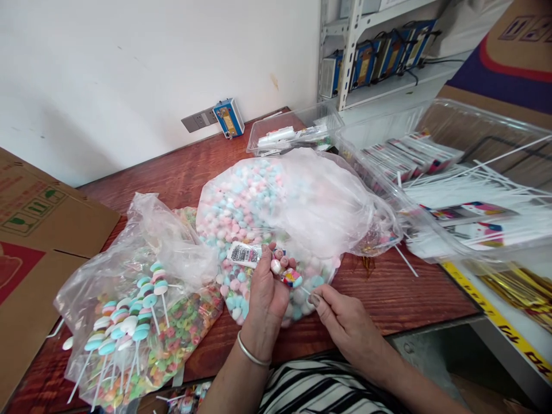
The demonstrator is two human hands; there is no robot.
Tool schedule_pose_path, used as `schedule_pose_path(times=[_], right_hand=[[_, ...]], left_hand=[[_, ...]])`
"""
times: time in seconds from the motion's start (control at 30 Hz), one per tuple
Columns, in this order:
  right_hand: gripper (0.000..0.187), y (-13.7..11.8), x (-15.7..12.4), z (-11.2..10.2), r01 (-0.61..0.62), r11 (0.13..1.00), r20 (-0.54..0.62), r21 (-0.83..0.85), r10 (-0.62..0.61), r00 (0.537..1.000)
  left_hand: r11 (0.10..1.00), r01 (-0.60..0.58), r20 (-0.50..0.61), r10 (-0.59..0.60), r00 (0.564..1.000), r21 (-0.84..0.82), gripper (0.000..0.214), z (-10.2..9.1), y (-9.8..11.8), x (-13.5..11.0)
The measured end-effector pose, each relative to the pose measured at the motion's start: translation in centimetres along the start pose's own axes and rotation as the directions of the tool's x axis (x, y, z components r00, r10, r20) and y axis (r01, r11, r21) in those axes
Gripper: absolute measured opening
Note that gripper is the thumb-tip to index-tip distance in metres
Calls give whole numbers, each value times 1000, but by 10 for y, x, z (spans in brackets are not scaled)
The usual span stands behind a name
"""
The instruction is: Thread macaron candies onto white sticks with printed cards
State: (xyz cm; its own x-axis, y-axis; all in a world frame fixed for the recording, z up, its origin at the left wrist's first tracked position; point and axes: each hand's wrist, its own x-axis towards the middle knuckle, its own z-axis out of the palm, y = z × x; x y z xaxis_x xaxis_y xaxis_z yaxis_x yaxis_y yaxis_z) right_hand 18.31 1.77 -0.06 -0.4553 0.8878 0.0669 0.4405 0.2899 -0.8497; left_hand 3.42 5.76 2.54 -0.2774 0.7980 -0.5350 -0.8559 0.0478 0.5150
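Observation:
My left hand (268, 290), palm up and fingers curled, holds a small printed packet (245, 253) and several small pink and white marshmallows (282, 263). My right hand (351, 325) pinches a thin white stick (306, 291). The stick's far end points at a colourful piece (293, 278) by my left fingers; whether they are joined I cannot tell. Beneath both hands lies a large clear bag of pastel marshmallows (241, 198). On the left, several marshmallow lollipops (125, 325) rest on a clear bag of coloured ring-shaped cereal (185, 328).
A clear plastic bin (371, 161) at the right holds many white sticks (470, 190) and printed cards (409, 154). Behind the bags is a smaller clear tray (254, 141). Cardboard boxes (56, 213) flank the left side. Gold ties (517, 293) lie at the right edge.

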Motion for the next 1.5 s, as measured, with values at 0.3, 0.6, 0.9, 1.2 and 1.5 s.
schedule_pose_path(times=[0.3,0.6,0.9,1.2,1.5], right_hand=[[30,-6,1,-2,-162,936,45,313,156,987],[27,-5,7,-4,-52,985,-84,163,66,994],[23,-9,9,-5,-18,985,-141,173,43,989],[23,-3,-1,0,7,997,-136,81,4,991],[20,-2,11,9,-8,993,-143,117,25,989]], left_hand=[[997,73,65,-70,995,-40,22,-4,2,2],[987,56,162,-81,983,153,45,-13,-5,-11],[966,139,340,-208,917,216,49,-15,-20,-24],[998,53,265,-41,963,-38,32,-4,-3,-9],[998,-2,296,-18,955,64,30,-5,-31,-19]])
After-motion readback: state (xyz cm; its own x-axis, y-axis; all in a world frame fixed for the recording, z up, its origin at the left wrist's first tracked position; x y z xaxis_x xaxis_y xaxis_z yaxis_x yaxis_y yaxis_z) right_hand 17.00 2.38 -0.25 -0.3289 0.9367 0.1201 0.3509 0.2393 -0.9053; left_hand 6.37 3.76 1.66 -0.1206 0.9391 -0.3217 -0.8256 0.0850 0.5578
